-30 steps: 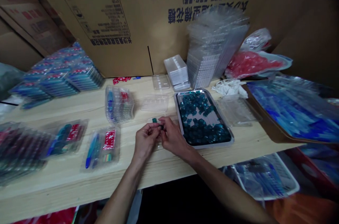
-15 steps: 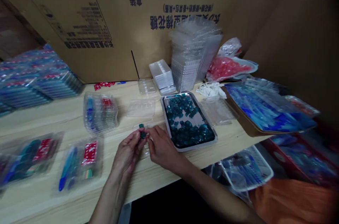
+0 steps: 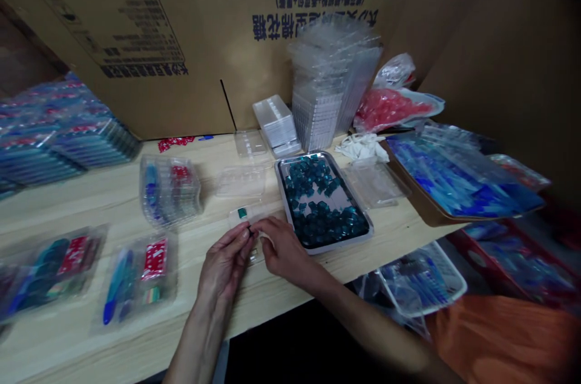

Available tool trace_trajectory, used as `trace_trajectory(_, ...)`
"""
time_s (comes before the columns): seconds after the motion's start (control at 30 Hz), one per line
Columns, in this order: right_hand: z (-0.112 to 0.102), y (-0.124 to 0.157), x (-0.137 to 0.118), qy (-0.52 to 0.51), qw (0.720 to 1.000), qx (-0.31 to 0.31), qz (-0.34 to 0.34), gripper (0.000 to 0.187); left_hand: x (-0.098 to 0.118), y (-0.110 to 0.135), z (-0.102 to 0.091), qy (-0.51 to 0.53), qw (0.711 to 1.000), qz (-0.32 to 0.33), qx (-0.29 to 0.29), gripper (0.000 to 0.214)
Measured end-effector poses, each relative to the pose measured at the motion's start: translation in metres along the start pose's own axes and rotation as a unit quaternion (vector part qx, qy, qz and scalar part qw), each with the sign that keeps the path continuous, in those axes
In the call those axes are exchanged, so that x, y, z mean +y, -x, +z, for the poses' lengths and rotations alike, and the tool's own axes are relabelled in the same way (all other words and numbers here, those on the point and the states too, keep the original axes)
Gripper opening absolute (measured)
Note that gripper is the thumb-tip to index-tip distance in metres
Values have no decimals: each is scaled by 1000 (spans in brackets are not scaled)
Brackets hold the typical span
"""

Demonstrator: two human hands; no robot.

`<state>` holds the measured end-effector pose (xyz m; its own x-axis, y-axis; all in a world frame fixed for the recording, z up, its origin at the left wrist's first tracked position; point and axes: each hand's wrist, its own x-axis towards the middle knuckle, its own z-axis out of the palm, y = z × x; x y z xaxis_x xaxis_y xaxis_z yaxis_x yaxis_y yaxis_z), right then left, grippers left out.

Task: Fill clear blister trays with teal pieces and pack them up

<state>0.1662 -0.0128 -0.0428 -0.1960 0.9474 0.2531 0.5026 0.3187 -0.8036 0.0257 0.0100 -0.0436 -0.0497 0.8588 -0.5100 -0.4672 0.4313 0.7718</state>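
On the tabletop (image 3: 106, 202): small dark piece (image 3: 250, 229), over or beside clear blister (image 3: 234, 215).
Left hand (image 3: 222, 264): pinched on the piece.
Right hand (image 3: 285, 252): fingertips against it; whether gripping, cannot tell.
Handling: probably light, stiff, somewhat slippery.
Hold: best by opposite edges.

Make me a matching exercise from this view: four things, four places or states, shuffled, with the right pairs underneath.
1. Dark teal translucent pieces
2. Tall stack of clear plastic trays
3. White plastic basket
4. Bare right hand

A. Beyond the pale wooden tabletop's front edge
B. Fingertips close to the bare left hand's
C. Spread in a rectangular silver metal tray
D. In front of brown printed cardboard

Pairs: 1-C, 2-D, 3-A, 4-B
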Motion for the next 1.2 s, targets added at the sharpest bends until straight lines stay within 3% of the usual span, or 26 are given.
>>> trace_trajectory(0.07, -10, -6, 7, -21, 999, -38, -9, 40, 4, -1, -6, -33, 999, 28, -15, 28)
trace_trajectory(0.17, -36, -13, 20, 78, 996, -41, 11, 47, 17, -9, -22, -148, 976, 159, 2, 30)
trace_trajectory(0.27, -63, -13, 34, 285, 954, -31, 91, 50, 34, -22, -37, -338, 886, 317, 15, 20)
trace_trajectory(0.33, -74, -12, 43, 376, 916, -74, 116, 49, 39, -30, -40, -436, 818, 375, -2, 15)
trace_trajectory(0.4, -77, -12, 50, 412, 897, -103, 124, 42, 37, -39, -38, -495, 769, 405, -32, 13)
trace_trajectory(0.53, -73, -16, 58, 401, 898, -95, 152, 30, 21, -55, -29, -561, 695, 438, -100, 16)
trace_trajectory(0.6, -73, -19, 60, 386, 903, -98, 160, 29, 15, -63, -28, -574, 674, 448, -122, 18)
trace_trajectory(0.73, -74, -21, 61, 371, 908, -102, 166, 34, 11, -73, -32, -553, 680, 465, -123, 21)
trace_trajectory(0.87, -71, -20, 61, 394, 903, -69, 156, 23, 10, -73, -37, -487, 732, 456, -134, 16)
trace_trajectory(1.0, -67, -21, 67, 369, 918, -71, 125, 24, 12, -70, -40, -421, 791, 428, -117, 16)
trace_trajectory(1.2, -67, -20, 62, 355, 927, 0, 123, 28, 18, -67, -41, -382, 838, 375, -107, 22)
